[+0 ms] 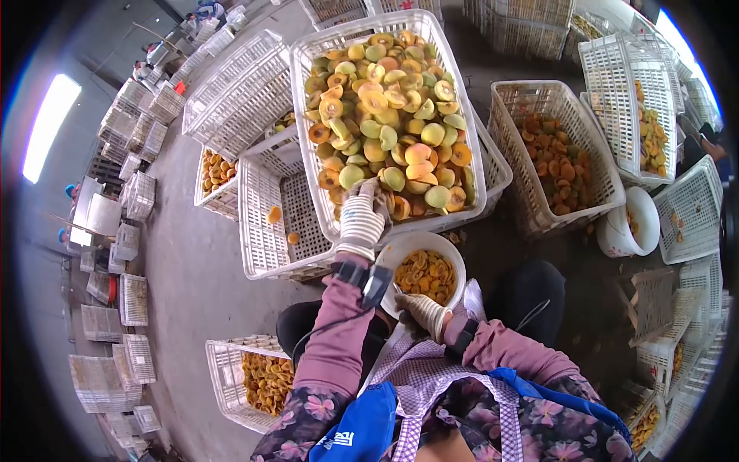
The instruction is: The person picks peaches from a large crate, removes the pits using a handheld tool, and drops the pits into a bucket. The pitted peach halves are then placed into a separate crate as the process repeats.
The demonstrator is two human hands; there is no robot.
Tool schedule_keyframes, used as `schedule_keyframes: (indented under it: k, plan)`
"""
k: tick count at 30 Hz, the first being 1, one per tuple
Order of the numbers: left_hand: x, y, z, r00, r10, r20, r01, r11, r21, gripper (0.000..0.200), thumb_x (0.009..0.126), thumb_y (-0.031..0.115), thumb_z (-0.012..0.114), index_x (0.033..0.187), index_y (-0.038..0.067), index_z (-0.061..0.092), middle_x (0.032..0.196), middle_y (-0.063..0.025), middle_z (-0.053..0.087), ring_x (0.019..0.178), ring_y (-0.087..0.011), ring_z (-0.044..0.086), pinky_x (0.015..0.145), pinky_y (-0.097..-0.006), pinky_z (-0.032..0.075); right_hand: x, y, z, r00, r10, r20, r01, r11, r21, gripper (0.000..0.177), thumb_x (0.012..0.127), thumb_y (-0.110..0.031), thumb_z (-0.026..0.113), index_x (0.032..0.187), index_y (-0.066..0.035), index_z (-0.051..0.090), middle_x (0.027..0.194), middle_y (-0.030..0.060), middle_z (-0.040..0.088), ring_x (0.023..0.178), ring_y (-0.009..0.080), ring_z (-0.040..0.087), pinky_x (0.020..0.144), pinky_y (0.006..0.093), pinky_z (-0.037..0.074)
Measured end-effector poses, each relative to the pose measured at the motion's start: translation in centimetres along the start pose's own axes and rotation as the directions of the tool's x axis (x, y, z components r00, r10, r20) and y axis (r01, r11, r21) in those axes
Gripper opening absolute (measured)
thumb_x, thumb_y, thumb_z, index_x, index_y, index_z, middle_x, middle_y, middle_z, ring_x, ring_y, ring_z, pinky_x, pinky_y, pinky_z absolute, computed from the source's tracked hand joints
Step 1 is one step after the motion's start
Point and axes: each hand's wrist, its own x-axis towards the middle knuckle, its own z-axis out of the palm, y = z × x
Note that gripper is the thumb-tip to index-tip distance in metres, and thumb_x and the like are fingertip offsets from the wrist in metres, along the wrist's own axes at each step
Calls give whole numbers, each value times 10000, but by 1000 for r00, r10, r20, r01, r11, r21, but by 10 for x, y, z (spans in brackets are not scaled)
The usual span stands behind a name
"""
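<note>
Several fingers of the gloved right hand (423,312) were curled closed at the near rim of a bucket (459,266) of orange pieces (425,277); what they gripped was unclear. Beyond, the gloved left hand (362,215) reached into halved fruit (385,100) heaped in a crate (297,85); its grip could not be told. Stacked crates (132,300) stood farther off.

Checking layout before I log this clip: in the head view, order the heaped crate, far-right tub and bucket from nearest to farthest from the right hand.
From the right hand:
1. Bucket: right at the hand, just ahead.
2. Heaped crate: ahead, beyond the bucket.
3. Far-right tub: off to the right.
</note>
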Motion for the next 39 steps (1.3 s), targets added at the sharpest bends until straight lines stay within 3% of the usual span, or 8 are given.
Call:
schedule_keyframes:
  k: [2, 4, 6, 12, 28, 30, 34, 39]
  plan:
    - [8, -13, 4, 980, 178, 84, -190, 969, 159, 384, 759, -75, 577, 1120, 53, 556, 1034, -95, 581, 886, -162, 575, 776, -230, 478, -16, -14, -2, 992, -122, -17, 121, 992, -40, 241, 865, -353, 520, 897, -114, 512, 567, 20, 464, 393, 176, 437, 380, 344, 367]
    - [-10, -18, 7, 991, -130, -35, 64, 682, -729, 282, 823, -54, 557, 1090, 36, 562, 1021, -63, 582, 890, -137, 566, 802, -234, 473, -9, -25, -5, 970, -241, -27, 238, 968, -74, 257, 875, -342, 522, 952, -97, 512, 575, 37, 475, 413, 215, 469, 410, 374, 409]
    - [-39, -30, 7, 995, -92, -30, 25, 540, -841, 193, 882, 61, 523, 1066, 9, 550, 1025, -71, 589, 909, -140, 572, 819, -267, 484, 27, -26, -8, 24, -988, 155, 736, -87, -671, 295, 890, -313, 508, 1025, -51, 490, 621, 143, 551, 511, 348, 546, 533, 437, 472]
    - [-97, 14, 7, 890, -342, 302, 278, -120, -953, 246, 888, 329, 547, 892, 82, 545, 867, -58, 595, 859, -207, 590, 773, -331, 484, -12, -43, 14, 572, -820, -19, 359, 271, -893, 388, 897, -314, 499, 1079, 26, 459, 789, 293, 594, 757, 448, 586, 644, 479, 463]
    - [-112, -13, 26, 900, -412, 144, 300, 344, -890, 402, 939, 395, 468, 699, 73, 490, 665, -42, 477, 621, -186, 541, 592, -337, 504, -11, -15, 1, 773, -627, 95, 407, 375, -833, 421, 901, -333, 460, 1097, 39, 487, 784, 246, 621, 756, 387, 622, 686, 441, 484]
    - [-105, -25, 12, 941, 23, 338, 279, 515, -810, 409, 954, 390, 431, 700, 75, 492, 660, -44, 472, 613, -189, 542, 590, -334, 499, -11, -18, 7, 870, -431, 241, 482, 639, -599, 428, 901, -367, 471, 1096, 11, 510, 710, 131, 609, 634, 292, 598, 643, 375, 490]
    - [-78, -30, -10, 945, -301, 132, 181, 141, -973, 319, 924, 361, 487, 812, 65, 520, 791, -67, 558, 749, -176, 576, 683, -319, 500, -41, -48, 11, 893, -95, 440, 139, 988, -70, 285, 901, -407, 493, 841, -130, 520, 511, -31, 402, 393, 116, 375, 381, 275, 332]
    - [7, -7, -31, 933, -344, -110, -24, 246, -969, 257, 835, 214, 549, 1052, 79, 564, 1034, -103, 574, 949, -284, 553, 897, -377, 417, 6, -11, -6, 973, -77, 220, 53, 992, 114, 316, 888, -408, 497, 795, -109, 539, 505, 5, 453, 356, 147, 405, 333, 290, 296]
